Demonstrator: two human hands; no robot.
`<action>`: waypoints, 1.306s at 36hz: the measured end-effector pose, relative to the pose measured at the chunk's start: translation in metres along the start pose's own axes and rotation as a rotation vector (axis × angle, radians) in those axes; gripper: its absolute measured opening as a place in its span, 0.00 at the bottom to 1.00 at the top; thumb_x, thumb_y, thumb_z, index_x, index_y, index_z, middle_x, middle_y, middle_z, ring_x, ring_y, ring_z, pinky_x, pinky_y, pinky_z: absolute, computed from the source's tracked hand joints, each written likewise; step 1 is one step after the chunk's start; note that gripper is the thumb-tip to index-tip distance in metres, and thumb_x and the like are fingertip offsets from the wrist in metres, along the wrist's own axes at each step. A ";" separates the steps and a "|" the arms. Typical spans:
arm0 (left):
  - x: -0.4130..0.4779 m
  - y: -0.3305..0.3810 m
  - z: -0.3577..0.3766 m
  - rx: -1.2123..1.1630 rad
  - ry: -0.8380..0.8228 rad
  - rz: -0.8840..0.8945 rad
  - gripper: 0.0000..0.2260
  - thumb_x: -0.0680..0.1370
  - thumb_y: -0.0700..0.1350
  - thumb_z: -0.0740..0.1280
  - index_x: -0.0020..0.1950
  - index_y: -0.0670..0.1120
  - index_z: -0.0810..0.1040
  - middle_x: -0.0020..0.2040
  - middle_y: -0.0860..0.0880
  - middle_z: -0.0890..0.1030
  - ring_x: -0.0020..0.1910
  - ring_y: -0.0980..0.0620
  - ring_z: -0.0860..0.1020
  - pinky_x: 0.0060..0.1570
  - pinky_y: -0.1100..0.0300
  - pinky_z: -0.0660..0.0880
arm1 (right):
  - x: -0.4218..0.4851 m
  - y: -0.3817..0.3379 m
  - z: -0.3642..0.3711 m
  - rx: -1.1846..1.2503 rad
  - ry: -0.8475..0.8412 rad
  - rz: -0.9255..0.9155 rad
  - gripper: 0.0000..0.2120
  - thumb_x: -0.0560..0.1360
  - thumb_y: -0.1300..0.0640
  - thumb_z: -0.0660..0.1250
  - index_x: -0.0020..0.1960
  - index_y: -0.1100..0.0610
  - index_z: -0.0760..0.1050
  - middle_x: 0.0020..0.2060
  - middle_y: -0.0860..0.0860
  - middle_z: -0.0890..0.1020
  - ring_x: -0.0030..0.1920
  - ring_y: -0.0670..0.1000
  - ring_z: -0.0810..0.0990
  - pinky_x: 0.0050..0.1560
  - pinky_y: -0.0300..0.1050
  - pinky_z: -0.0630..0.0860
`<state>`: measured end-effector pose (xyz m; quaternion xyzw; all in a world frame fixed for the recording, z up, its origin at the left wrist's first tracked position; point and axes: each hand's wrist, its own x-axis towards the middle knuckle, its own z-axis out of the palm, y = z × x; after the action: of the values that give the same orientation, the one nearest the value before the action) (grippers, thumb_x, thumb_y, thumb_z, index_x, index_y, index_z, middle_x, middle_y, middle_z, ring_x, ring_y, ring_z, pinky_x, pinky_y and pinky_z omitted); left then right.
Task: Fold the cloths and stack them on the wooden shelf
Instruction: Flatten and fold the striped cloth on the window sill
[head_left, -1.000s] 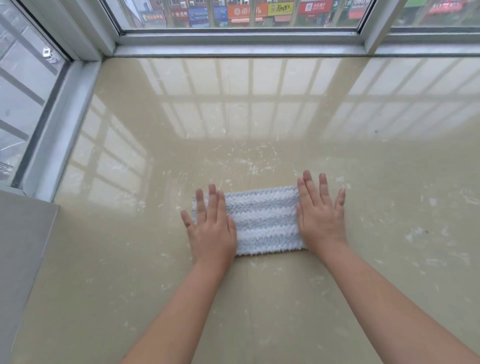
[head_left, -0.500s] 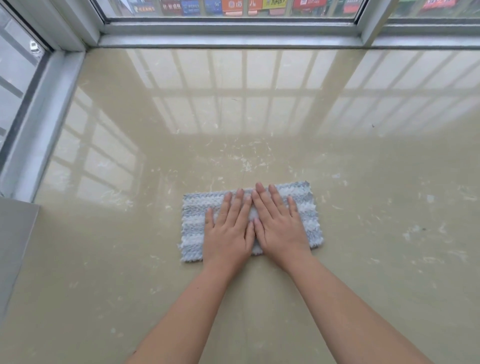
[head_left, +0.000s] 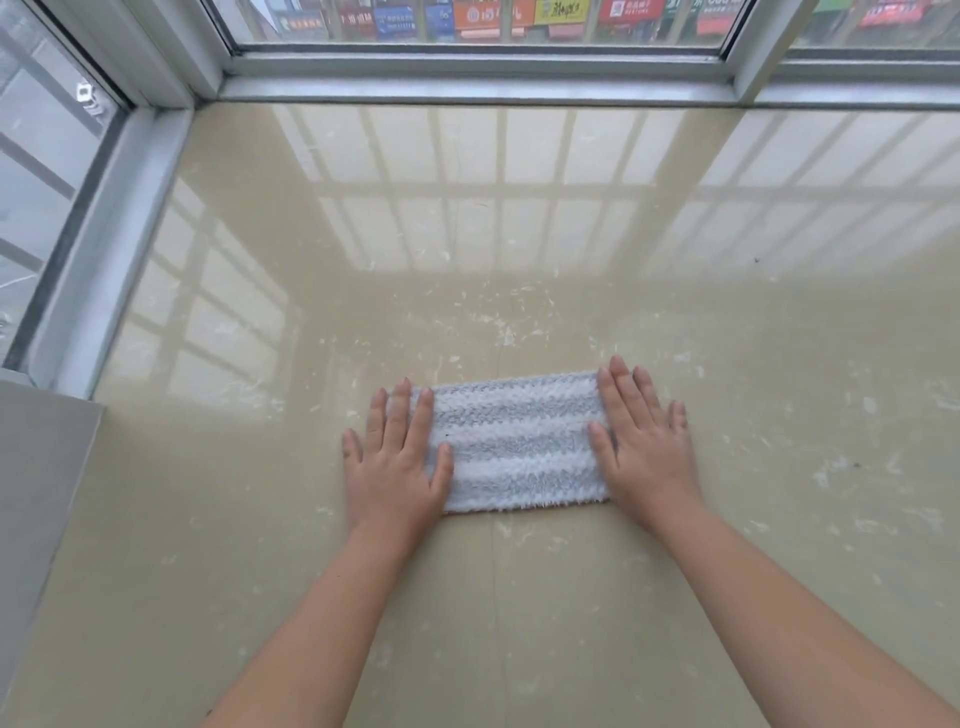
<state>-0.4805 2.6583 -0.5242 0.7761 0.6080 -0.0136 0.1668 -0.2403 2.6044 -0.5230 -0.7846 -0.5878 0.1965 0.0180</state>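
A folded fluffy cloth (head_left: 519, 441) with grey and white stripes lies flat on the glossy beige surface (head_left: 519, 249), as a long rectangle. My left hand (head_left: 397, 462) lies flat on the cloth's left end, fingers straight and pointing away from me. My right hand (head_left: 644, 441) presses flat on the right end in the same way. The middle of the cloth shows between the two hands. No wooden shelf is in view.
Window frames (head_left: 483, 73) bound the surface at the back and along the left (head_left: 104, 234). A grey ledge (head_left: 36, 493) sits at the near left. White specks are scattered over the beige surface around the cloth.
Half a second ago both hands lay side by side on the cloth's middle. They have slid apart to the two ends, smoothing it flat.
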 end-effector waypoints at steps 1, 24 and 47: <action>-0.001 -0.003 -0.002 -0.007 -0.005 -0.026 0.30 0.73 0.60 0.40 0.74 0.53 0.45 0.76 0.54 0.48 0.76 0.51 0.51 0.70 0.40 0.52 | 0.000 0.001 -0.003 -0.008 -0.020 0.000 0.32 0.68 0.37 0.29 0.70 0.46 0.30 0.70 0.39 0.32 0.71 0.40 0.32 0.72 0.53 0.37; -0.041 0.037 -0.024 -0.363 -0.119 -0.296 0.09 0.78 0.50 0.59 0.41 0.48 0.71 0.41 0.49 0.80 0.41 0.48 0.76 0.38 0.57 0.68 | 0.016 -0.040 -0.047 -0.029 -0.074 0.062 0.19 0.76 0.45 0.61 0.60 0.56 0.69 0.57 0.54 0.70 0.60 0.55 0.67 0.60 0.47 0.65; -0.015 0.043 -0.017 -0.297 -0.036 0.023 0.27 0.77 0.44 0.64 0.75 0.45 0.58 0.59 0.46 0.68 0.55 0.48 0.71 0.53 0.56 0.71 | -0.058 -0.049 -0.016 0.042 -0.021 0.258 0.19 0.75 0.38 0.59 0.51 0.54 0.66 0.46 0.50 0.80 0.49 0.54 0.79 0.49 0.46 0.69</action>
<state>-0.4466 2.6405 -0.4941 0.7493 0.5914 0.0645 0.2910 -0.2928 2.5693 -0.4787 -0.8511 -0.4778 0.2176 0.0032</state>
